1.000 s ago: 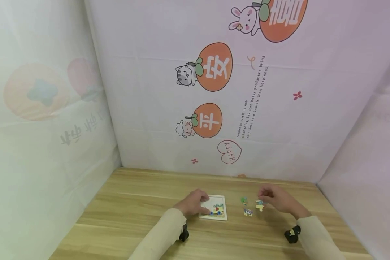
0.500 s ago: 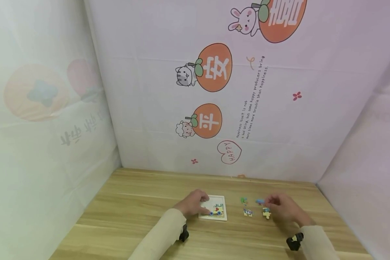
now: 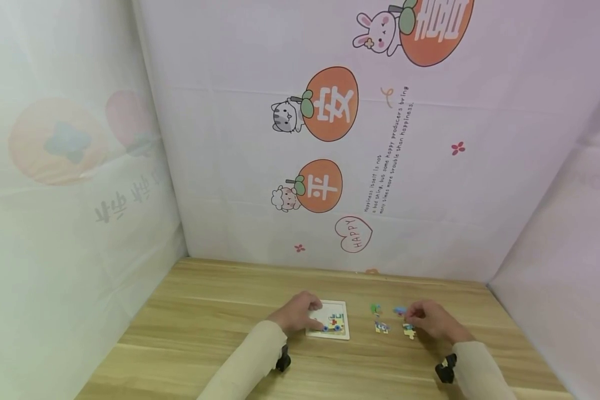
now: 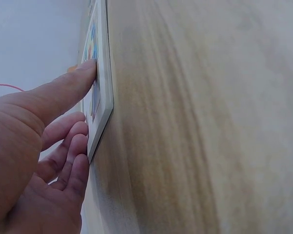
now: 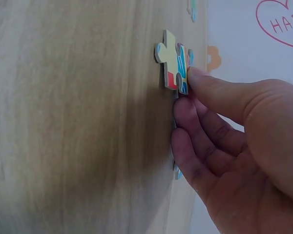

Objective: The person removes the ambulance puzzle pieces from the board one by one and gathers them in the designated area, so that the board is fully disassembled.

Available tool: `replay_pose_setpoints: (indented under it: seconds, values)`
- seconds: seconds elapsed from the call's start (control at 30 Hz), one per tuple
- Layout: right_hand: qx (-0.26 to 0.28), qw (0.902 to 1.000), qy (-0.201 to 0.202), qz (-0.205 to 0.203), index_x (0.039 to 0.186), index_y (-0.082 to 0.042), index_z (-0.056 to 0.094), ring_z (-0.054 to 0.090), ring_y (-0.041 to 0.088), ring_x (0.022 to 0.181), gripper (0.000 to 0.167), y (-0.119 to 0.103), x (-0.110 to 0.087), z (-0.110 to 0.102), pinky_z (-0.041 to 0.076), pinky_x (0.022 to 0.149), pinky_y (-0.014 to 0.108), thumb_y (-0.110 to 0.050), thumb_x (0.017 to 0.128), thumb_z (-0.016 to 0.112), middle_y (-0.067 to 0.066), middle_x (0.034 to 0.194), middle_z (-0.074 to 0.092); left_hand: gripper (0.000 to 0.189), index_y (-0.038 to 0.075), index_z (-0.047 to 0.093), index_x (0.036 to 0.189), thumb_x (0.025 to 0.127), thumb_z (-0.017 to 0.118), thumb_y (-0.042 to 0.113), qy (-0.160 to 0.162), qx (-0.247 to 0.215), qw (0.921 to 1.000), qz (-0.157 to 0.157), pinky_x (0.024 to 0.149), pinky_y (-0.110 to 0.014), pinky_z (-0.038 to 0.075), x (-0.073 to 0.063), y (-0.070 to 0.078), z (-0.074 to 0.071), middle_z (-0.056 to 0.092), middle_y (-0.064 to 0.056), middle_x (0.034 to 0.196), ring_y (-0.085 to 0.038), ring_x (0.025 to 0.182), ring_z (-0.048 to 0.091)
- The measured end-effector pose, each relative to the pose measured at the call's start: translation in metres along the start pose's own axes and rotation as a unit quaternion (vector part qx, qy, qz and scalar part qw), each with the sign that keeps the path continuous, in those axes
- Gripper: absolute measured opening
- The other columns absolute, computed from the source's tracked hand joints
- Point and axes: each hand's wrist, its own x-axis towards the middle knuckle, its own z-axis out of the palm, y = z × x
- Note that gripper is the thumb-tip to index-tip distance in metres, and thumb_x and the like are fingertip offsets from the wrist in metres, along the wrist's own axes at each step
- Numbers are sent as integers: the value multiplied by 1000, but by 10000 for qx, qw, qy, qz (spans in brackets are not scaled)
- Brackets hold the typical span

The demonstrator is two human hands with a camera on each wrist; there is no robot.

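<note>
My left hand [image 3: 296,312] holds the left edge of a white-framed puzzle board [image 3: 334,336] flat on the table. Its thumb rests on the board's face and its other fingers lie along the edge, as the left wrist view shows. The board's lower right part bears a colourful picture. My right hand [image 3: 434,321] is bent over the loose pieces. Its thumb and forefinger appear to pinch the far edge of a yellow and blue puzzle piece [image 5: 171,63]; the forefinger is hidden behind the thumb. Close by lies a blue puzzle piece [image 3: 399,310].
A green puzzle piece [image 3: 375,308] and a patterned yellow and purple one [image 3: 381,326] lie between the board and my right hand. The wooden table [image 3: 220,333] meets printed white cloth walls [image 3: 240,166] at the back and sides.
The yellow and blue piece has shifted right and nearer with my right hand, uncovering the blue piece. Over the last half second they moved only slightly. My left hand and the board stay put.
</note>
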Motion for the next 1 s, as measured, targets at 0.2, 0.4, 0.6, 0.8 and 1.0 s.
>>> replay_pose_setpoints:
  seconds: [0.2, 0.4, 0.6, 0.8, 1.0]
  values:
    - [-197, 9997, -31, 112, 97, -6, 72, 61, 8, 84, 4, -5, 5, -1, 52, 72, 21, -7, 100, 69, 1, 94, 71, 54, 4, 70, 128, 84, 90, 27, 22, 25, 10000, -12, 106, -39, 55, 1, -2, 1, 67, -6, 123, -20, 113, 64]
    - [-354, 9992, -148, -73, 102, -5, 74, 67, 13, 90, 5, -27, 13, -4, 59, 77, 26, -8, 97, 73, 2, 98, 75, 54, 4, 69, 129, 84, 90, 26, 18, -7, 10000, -9, 106, -39, 55, 0, -2, 0, 68, -7, 123, -21, 113, 64]
    - [-578, 9959, -405, -564, 105, -6, 75, 69, 15, 94, 10, -58, 25, 3, 62, 82, 32, -7, 95, 75, 5, 103, 76, 53, 4, 69, 129, 84, 90, 25, 4, -38, 10000, -76, 105, -40, 55, -1, -2, -1, 67, -6, 122, -21, 113, 63]
    - [-933, 9895, -563, -951, 111, -6, 75, 69, 15, 94, 18, -87, 43, 23, 62, 83, 36, -10, 94, 77, 4, 105, 76, 53, 4, 70, 128, 84, 91, 25, 12, 7, 10000, -28, 105, -39, 56, 0, -3, 1, 67, -7, 123, -21, 113, 64]
    - [-1011, 9817, -660, -1474, 113, -2, 76, 71, 23, 98, 20, -115, 59, 43, 63, 86, 40, -4, 94, 74, 11, 109, 77, 53, 5, 70, 128, 84, 90, 27, -6, 48, 10000, -17, 106, -40, 55, 3, -3, 1, 68, -6, 124, -20, 114, 64]
